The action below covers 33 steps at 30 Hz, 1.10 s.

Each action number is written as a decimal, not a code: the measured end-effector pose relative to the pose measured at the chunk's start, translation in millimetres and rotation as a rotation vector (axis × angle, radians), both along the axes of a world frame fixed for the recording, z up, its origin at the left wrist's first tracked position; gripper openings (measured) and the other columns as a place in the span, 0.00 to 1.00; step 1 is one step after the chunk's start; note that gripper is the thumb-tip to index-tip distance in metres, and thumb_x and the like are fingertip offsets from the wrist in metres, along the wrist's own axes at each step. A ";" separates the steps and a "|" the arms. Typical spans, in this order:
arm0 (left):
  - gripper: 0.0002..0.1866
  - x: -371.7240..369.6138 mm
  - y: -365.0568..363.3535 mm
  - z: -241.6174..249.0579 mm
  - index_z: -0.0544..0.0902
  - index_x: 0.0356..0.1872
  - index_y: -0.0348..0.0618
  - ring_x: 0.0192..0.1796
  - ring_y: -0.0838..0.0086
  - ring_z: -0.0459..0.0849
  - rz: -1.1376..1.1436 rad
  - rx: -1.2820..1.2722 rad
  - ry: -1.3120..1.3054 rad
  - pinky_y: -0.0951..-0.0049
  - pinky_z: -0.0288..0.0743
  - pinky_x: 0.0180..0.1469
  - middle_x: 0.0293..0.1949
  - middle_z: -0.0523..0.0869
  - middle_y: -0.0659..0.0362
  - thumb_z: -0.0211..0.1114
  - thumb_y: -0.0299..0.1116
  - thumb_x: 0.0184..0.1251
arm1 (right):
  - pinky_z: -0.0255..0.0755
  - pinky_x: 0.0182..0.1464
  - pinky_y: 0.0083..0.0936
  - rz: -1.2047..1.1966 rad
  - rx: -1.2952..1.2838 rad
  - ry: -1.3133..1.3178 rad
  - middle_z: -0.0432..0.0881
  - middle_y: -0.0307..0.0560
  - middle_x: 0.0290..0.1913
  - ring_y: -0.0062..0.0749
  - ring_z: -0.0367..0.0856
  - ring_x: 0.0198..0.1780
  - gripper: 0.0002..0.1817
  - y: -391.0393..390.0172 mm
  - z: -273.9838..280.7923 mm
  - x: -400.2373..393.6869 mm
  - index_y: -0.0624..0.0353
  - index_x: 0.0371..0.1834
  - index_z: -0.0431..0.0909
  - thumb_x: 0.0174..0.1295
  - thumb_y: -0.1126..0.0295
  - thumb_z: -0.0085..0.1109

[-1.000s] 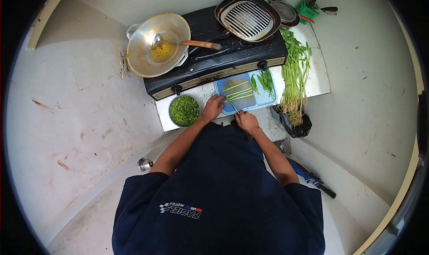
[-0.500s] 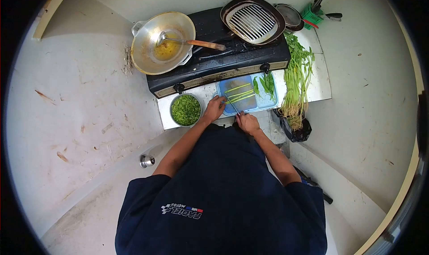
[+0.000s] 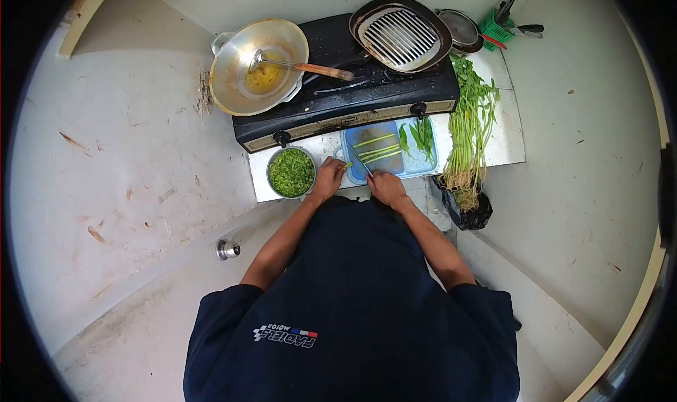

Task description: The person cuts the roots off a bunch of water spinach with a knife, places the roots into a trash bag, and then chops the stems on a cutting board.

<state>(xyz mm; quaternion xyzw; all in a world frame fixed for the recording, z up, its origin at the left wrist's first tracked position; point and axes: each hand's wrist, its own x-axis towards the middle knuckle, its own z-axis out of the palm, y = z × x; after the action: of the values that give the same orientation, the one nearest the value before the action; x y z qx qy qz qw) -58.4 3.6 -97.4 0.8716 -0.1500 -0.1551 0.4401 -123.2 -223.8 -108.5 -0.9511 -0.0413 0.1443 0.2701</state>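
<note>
My left hand (image 3: 328,179) is closed on a short piece of green stem (image 3: 348,166) at the left edge of the blue cutting board (image 3: 419,163). Right beside that hand stands a round pot (image 3: 314,172) full of finely chopped greens (image 3: 292,173). In my right hand (image 3: 387,188), at the board's near edge, is a knife (image 3: 360,160) whose blade points away and to the left. Several long green stems (image 3: 381,153) lie across the board next to the blade. Loose green leaves (image 3: 423,138) rest on the board's right part.
Behind the board is a black gas stove (image 3: 331,109) bearing a wok (image 3: 233,95) with a wooden-handled ladle (image 3: 324,70), and a grill pan (image 3: 399,35). A bundle of leafy stems with roots (image 3: 471,127) lies to the right, above a black plastic bag (image 3: 474,213).
My left hand has shifted left, off the long stems and towards the pot, with a short stem piece in its fingers. My right hand and the knife have moved slightly left.
</note>
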 end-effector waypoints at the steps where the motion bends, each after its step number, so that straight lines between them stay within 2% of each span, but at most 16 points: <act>1: 0.08 -1.6 0.8 3.4 0.86 0.48 0.33 0.46 0.53 0.87 0.029 -0.001 0.030 0.57 0.82 0.48 0.43 0.84 0.47 0.66 0.25 0.73 | 0.81 0.39 0.56 -0.009 0.020 0.013 0.86 0.68 0.28 0.67 0.87 0.33 0.24 -4.4 8.1 -1.0 0.67 0.37 0.80 0.79 0.53 0.52; 5: 0.09 -5.5 -1.4 8.6 0.86 0.48 0.34 0.47 0.55 0.88 0.038 -0.002 0.036 0.60 0.84 0.49 0.47 0.85 0.46 0.67 0.28 0.75 | 0.79 0.40 0.57 -0.055 0.210 -0.024 0.86 0.67 0.29 0.68 0.86 0.34 0.24 -27.1 2.2 -9.8 0.66 0.36 0.80 0.79 0.53 0.54; 8: 0.09 -4.8 -17.6 12.9 0.87 0.49 0.34 0.48 0.55 0.88 0.007 -0.056 0.030 0.60 0.84 0.49 0.48 0.85 0.46 0.68 0.28 0.74 | 0.79 0.41 0.58 -0.145 0.269 0.053 0.86 0.67 0.30 0.69 0.86 0.36 0.22 -52.5 8.4 -15.4 0.65 0.39 0.81 0.79 0.54 0.55; 10: 0.08 -2.8 -33.7 17.8 0.87 0.49 0.34 0.47 0.53 0.88 -0.035 -0.065 0.047 0.60 0.83 0.50 0.46 0.85 0.46 0.68 0.24 0.73 | 0.79 0.39 0.55 -0.204 0.321 0.076 0.85 0.65 0.28 0.66 0.86 0.33 0.21 -71.9 9.2 -22.2 0.65 0.39 0.80 0.79 0.55 0.55; 14: 0.11 1.6 -67.7 22.3 0.87 0.53 0.38 0.52 0.56 0.89 -0.149 -0.054 0.084 0.59 0.83 0.54 0.50 0.87 0.49 0.69 0.29 0.74 | 0.78 0.34 0.47 -0.374 0.408 0.153 0.84 0.60 0.24 0.56 0.87 0.27 0.21 -101.3 21.5 -30.1 0.65 0.38 0.80 0.79 0.56 0.56; 17: 0.12 3.4 -91.5 19.6 0.84 0.54 0.39 0.54 0.52 0.88 -0.188 -0.094 0.043 0.56 0.82 0.58 0.51 0.87 0.48 0.68 0.27 0.72 | 0.78 0.33 0.42 -0.440 0.445 0.149 0.84 0.57 0.22 0.48 0.88 0.25 0.21 -118.6 33.2 -30.8 0.66 0.38 0.79 0.80 0.57 0.56; 21: 0.14 2.4 -111.4 9.9 0.82 0.57 0.39 0.57 0.48 0.86 -0.218 -0.036 -0.030 0.54 0.80 0.60 0.52 0.86 0.47 0.66 0.25 0.72 | 0.78 0.32 0.41 -0.443 0.417 0.151 0.83 0.56 0.22 0.46 0.87 0.25 0.21 -134.2 37.2 -31.9 0.67 0.37 0.79 0.79 0.57 0.56; 24: 0.15 1.6 -113.1 -0.4 0.79 0.58 0.38 0.55 0.41 0.83 -0.263 -0.010 -0.153 0.50 0.79 0.58 0.52 0.82 0.43 0.64 0.22 0.71 | 0.78 0.33 0.41 -0.420 0.400 0.112 0.83 0.56 0.21 0.48 0.87 0.25 0.21 -142.2 34.0 -33.1 0.67 0.36 0.79 0.79 0.56 0.57; 27: 0.15 -3.7 -112.5 11.5 0.81 0.58 0.37 0.60 0.46 0.83 -0.233 0.049 -0.107 0.54 0.79 0.62 0.55 0.83 0.47 0.65 0.25 0.73 | 0.78 0.33 0.42 -0.399 0.391 0.084 0.83 0.57 0.21 0.48 0.87 0.25 0.22 -149.3 11.6 -35.7 0.67 0.35 0.79 0.79 0.56 0.57; 30: 0.18 -9.1 -108.4 17.0 0.79 0.60 0.39 0.59 0.43 0.81 -0.212 -0.022 -0.139 0.52 0.79 0.60 0.54 0.81 0.45 0.66 0.24 0.71 | 0.78 0.33 0.43 -0.387 0.416 0.083 0.83 0.57 0.21 0.48 0.87 0.25 0.22 -151.2 11.2 -32.7 0.67 0.36 0.79 0.78 0.56 0.58; 33: 0.18 -12.5 -100.1 18.2 0.80 0.61 0.39 0.60 0.45 0.81 -0.201 0.034 -0.132 0.53 0.78 0.61 0.55 0.81 0.46 0.67 0.24 0.71 | 0.78 0.33 0.44 -0.361 0.440 0.083 0.83 0.57 0.21 0.49 0.87 0.25 0.22 -149.0 13.1 -28.4 0.67 0.35 0.79 0.78 0.56 0.58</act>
<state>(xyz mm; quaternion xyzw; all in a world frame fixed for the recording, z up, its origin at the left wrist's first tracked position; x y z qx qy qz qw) -70.9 -96.5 -79.2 0.8678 -0.2628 -0.1433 0.3965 -151.6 -372.8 -95.4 -0.8548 0.1097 0.1204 0.4927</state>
